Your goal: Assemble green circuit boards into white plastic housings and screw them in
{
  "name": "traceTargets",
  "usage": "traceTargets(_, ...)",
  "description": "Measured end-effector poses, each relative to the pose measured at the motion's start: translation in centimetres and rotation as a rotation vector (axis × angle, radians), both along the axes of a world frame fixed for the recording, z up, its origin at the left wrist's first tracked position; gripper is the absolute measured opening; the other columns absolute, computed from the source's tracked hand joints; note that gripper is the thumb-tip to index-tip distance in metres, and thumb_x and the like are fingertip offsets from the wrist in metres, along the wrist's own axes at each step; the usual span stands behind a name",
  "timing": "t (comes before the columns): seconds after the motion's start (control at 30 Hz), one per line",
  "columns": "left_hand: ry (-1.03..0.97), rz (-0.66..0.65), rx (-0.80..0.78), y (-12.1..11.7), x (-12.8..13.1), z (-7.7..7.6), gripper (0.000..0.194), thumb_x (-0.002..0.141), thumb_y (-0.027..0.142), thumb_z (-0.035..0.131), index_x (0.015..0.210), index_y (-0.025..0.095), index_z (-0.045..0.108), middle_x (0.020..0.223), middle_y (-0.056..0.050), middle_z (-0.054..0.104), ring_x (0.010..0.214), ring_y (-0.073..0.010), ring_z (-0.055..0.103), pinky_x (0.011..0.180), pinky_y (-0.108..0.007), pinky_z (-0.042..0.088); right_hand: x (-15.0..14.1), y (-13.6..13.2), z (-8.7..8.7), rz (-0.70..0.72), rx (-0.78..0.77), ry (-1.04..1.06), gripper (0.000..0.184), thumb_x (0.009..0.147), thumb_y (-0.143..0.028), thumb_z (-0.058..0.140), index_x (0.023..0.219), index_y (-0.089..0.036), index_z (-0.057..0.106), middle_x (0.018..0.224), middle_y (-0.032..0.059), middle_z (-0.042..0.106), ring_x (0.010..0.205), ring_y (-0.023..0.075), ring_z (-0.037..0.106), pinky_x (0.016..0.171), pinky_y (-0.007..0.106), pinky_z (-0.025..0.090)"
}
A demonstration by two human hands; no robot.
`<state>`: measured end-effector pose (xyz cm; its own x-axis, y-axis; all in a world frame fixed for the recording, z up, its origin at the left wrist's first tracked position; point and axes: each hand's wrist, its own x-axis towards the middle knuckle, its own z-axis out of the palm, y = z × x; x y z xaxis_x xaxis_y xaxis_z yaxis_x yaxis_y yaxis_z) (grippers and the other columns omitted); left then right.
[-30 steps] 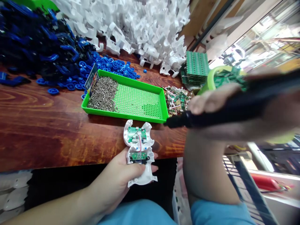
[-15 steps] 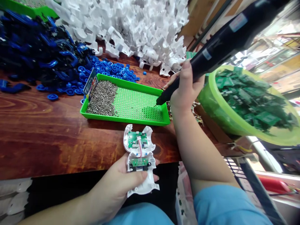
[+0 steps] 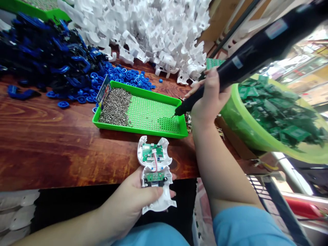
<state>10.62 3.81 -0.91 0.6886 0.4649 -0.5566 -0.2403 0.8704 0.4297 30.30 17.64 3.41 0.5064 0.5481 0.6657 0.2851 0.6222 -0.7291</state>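
My left hand grips a white plastic housing at the table's front edge, thumb on its inner face. Two green circuit boards sit in the housing, with a red and white wire running between them. My right hand is wrapped around a black electric screwdriver, tilted so its tip points down and left. That tip is over the right end of a green tray, near a patch of empty holes in a perforated plate. Small metal screws are heaped at the tray's left end.
White plastic shells are piled at the back. Dark blue parts and small blue rings lie to the left. A yellow-green tub of circuit boards stands at the right, beside my right forearm.
My right hand has swung the screwdriver left and down from the right side to the tray, its tip now over the perforated plate. My left hand keeps the housing in nearly the same place.
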Motion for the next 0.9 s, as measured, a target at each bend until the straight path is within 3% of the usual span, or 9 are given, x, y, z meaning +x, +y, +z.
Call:
traceTargets(0.13, 0.018, 0.006, -0.017, 0.0, 0.1, 0.2, 0.023, 0.077, 0.009, 0.064, 0.100, 0.011, 0.062, 0.097, -0.010, 0.070, 0.079, -0.0187, 0.068, 0.069, -0.027, 0.053, -1.9, -2.8, 2.8, -0.061, 0.038, 0.015, 0.010, 0.078, -0.034, 0.052, 0.073, -0.026, 0.049, 0.050, -0.0070, 0.040, 0.040, 0.0103, 0.045, 0.038, 0.026, 0.036)
traceTargets(0.2, 0.013, 0.009, -0.010, 0.0, 0.2, 0.1, 0.020, 0.079, 0.012, 0.063, 0.100, 0.011, 0.061, 0.094, -0.010, 0.069, 0.079, -0.0182, 0.068, 0.069, -0.027, 0.053, -3.7, -4.7, 4.3, 0.020, 0.024, 0.036, 0.014, 0.080, -0.033, 0.050, 0.069, -0.025, 0.053, 0.047, -0.0066, 0.042, 0.038, 0.0098, 0.045, 0.036, 0.027, 0.035)
traceTargets(0.33, -0.017, 0.002, 0.014, -0.1, 0.2, -0.2, 0.025, 0.078, 0.015, 0.065, 0.102, 0.012, 0.060, 0.092, -0.007, 0.068, 0.078, -0.0176, 0.067, 0.070, -0.027, 0.052, -7.4, -7.7, 5.9, 0.219, -0.266, 0.153, 0.037, 0.079, -0.057, 0.051, 0.060, -0.026, 0.046, 0.034, -0.0067, 0.042, 0.030, 0.0122, 0.043, 0.034, 0.030, 0.036)
traceTargets(0.4, -0.033, 0.003, 0.025, -0.1, 0.2, -0.3, 0.029, 0.077, 0.015, 0.066, 0.105, 0.013, 0.059, 0.091, -0.007, 0.067, 0.076, -0.0166, 0.066, 0.068, -0.026, 0.051, -8.4, -8.2, 5.8, 0.305, -0.341, 0.155, 0.039, 0.076, -0.063, 0.053, 0.065, -0.026, 0.044, 0.035, -0.0073, 0.044, 0.031, 0.0139, 0.043, 0.036, 0.032, 0.038)
traceTargets(0.6, -0.072, -0.004, 0.050, -0.1, 0.2, -0.4, 0.033, 0.077, 0.014, 0.065, 0.109, 0.014, 0.056, 0.101, -0.008, 0.064, 0.078, -0.0173, 0.065, 0.071, -0.029, 0.051, -8.9, -8.0, 4.4, 0.408, -0.298, 0.116, 0.037, 0.081, -0.060, 0.048, 0.076, -0.023, 0.044, 0.041, -0.0068, 0.048, 0.033, 0.0144, 0.044, 0.036, 0.031, 0.037)
traceTargets(0.8, -0.064, -0.015, 0.051, -0.1, 0.3, -0.5, 0.034, 0.076, 0.011, 0.063, 0.109, 0.014, 0.055, 0.102, -0.009, 0.064, 0.077, -0.0172, 0.064, 0.071, -0.029, 0.051, -8.5, -7.6, 3.2, 0.505, -0.232, 0.149, 0.027, 0.075, -0.042, 0.065, 0.080, -0.022, 0.048, 0.044, -0.0075, 0.052, 0.034, 0.0119, 0.046, 0.035, 0.027, 0.037)
traceTargets(0.9, -0.061, -0.021, 0.055, -0.1, 0.2, -0.4, 0.036, 0.076, 0.010, 0.062, 0.111, 0.014, 0.054, 0.103, -0.009, 0.063, 0.078, -0.0174, 0.065, 0.071, -0.029, 0.052, -8.4, -7.6, 2.8, 0.528, -0.194, 0.132, 0.016, 0.080, -0.034, 0.060, 0.083, -0.022, 0.049, 0.047, -0.0074, 0.052, 0.036, 0.0104, 0.047, 0.038, 0.025, 0.039)
